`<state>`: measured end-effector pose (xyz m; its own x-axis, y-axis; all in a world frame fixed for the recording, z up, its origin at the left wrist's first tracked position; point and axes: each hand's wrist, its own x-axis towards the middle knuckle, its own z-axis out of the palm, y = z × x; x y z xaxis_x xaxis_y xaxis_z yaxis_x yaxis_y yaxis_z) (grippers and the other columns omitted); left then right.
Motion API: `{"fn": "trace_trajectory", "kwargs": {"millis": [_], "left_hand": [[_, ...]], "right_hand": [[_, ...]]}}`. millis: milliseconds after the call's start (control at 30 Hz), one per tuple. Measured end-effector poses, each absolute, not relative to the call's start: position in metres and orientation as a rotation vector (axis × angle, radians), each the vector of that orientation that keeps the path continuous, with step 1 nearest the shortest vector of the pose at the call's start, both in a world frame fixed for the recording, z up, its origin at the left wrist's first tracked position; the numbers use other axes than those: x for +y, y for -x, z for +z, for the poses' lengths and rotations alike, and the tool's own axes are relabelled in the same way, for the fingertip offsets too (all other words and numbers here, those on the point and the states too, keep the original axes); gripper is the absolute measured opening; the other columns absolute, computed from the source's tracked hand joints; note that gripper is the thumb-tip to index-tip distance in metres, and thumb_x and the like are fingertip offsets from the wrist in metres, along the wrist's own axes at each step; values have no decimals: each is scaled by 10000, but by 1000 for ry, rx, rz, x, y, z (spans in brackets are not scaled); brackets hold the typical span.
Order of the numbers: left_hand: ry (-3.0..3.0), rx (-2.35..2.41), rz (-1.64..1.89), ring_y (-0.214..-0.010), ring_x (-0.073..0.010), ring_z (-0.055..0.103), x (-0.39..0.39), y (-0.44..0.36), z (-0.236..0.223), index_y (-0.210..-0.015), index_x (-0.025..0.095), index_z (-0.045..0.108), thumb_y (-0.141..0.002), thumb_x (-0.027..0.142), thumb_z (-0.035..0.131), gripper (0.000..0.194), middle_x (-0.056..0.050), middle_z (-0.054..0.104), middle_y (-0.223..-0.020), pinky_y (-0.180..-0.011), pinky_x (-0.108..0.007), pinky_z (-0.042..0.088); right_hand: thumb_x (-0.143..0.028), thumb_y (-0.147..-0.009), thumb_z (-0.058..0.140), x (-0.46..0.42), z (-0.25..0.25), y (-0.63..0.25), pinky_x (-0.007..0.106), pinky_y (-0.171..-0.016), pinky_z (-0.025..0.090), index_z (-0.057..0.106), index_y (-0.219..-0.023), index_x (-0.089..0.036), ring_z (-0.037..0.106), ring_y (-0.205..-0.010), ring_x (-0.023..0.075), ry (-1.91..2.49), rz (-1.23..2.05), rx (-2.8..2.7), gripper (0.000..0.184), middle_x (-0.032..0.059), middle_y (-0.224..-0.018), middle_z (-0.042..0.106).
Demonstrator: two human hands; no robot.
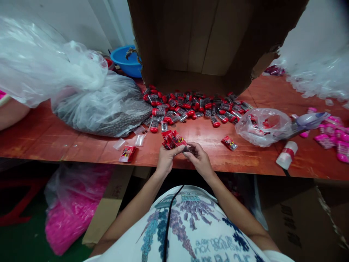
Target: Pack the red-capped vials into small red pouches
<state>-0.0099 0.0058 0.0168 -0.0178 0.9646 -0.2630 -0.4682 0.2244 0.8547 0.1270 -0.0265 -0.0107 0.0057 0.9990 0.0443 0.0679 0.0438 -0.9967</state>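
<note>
Over the near edge of the table [201, 127], around the middle of its length, the left hand [167, 157] had its thumb and fingers clamped on several red packets [173, 140], fanned and tilted; the right hand [200, 159] met it from the other side, fingers curled around a small dark thing [191, 149] at the packets' lower end, though whether they gripped it I could not tell; below that edge, toward the left, slumped a clear sack of bright pink pieces [73, 211]. Close to the near edge, a loose red packet [127, 154] lay left of the hands, and a white cylinder with a red band [287, 155] leaned over toward the right corner; slightly farther in, a single packet [229, 143] lay right of the hands; beyond it sat an open plastic bag [263, 126] with red packets inside, and pink pieces [332, 133] lay near the right edge. Farther back, a bulging sack of dark beads [109, 109] filled the left part; red-capped capsules [188, 105] spread before a big open cardboard box [207, 40]; near the far edge, left of the box, stood a blue basin [127, 62].
</note>
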Motion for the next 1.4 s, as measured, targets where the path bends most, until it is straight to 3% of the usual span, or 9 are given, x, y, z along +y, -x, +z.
{"fn": "trace_trajectory", "kwargs": {"millis": [133, 233, 400, 633, 867, 1067, 1200, 1400], "left_hand": [[-689, 991, 1136, -708, -175, 669, 9, 17, 20, -781, 125, 722, -496, 111, 841, 308, -50, 728, -762, -736, -280, 526], [-709, 970, 1063, -727, -186, 671, 10, 19, 23, -794, 119, 723, -470, 101, 851, 349, -67, 730, -786, -746, -282, 522], [-692, 999, 1199, -671, -149, 645, 10, 16, 24, -713, 131, 702, -532, 148, 836, 226, -24, 699, -709, -719, -259, 516], [-736, 981, 1075, -672, -174, 646, 5, 11, 28, -712, 120, 709, -459, 114, 853, 291, -40, 709, -706, -704, -279, 516], [-721, 1007, 1053, -665, -174, 656, 6, 12, 21, -724, 117, 722, -479, 117, 847, 276, -48, 718, -720, -692, -274, 523], [-662, 968, 946, -680, -197, 677, 2, 4, 12, -748, 102, 729, -469, 125, 857, 308, -76, 730, -746, -721, -309, 546], [-529, 967, 926, -712, -208, 691, 2, 3, 1, -824, 95, 718, -506, 125, 849, 346, -101, 731, -785, -732, -336, 566], [-502, 971, 925, -741, -223, 698, 3, 10, -3, -918, 117, 692, -514, 115, 843, 432, -111, 735, -853, -719, -358, 574]], "right_hand": [[-328, -783, 655, -25, -13, -133, 259, -676, 510, 508, -1227, -270, 583, -771, 147, 1169, 1264, -1241, 472, 4, -893, 588], [-336, -784, 652, -26, -12, -136, 248, -644, 508, 527, -1193, -267, 577, -747, 145, 1164, 1283, -1222, 433, -4, -850, 576], [-324, -782, 657, -27, -5, -142, 256, -694, 496, 580, -1131, -257, 593, -795, 155, 1244, 1181, -1340, 364, 5, -866, 609], [-362, -757, 682, -26, -2, -144, 240, -571, 490, 549, -1100, -253, 593, -668, 140, 1142, 1406, -1154, 384, -21, -769, 608], [-307, -798, 650, -30, -1, -157, 303, -766, 496, 537, -1282, -302, 600, -957, 198, 1203, 1091, -1591, 497, 48, -1105, 629], [-317, -829, 615, -27, -15, -157, 322, -818, 488, 646, -1133, -264, 622, -897, 196, 1277, 943, -1574, 310, 43, -989, 667], [-352, -851, 583, -27, -23, -183, 352, -863, 478, 644, -1125, -258, 620, -960, 221, 1416, 829, -1542, 296, 56, -1052, 671], [-364, -835, 587, -28, -25, -237, 500, -928, 407, 669, -1118, -202, 548, -1014, 302, 1860, 263, -1492, 337, 150, -1126, 600]]}}
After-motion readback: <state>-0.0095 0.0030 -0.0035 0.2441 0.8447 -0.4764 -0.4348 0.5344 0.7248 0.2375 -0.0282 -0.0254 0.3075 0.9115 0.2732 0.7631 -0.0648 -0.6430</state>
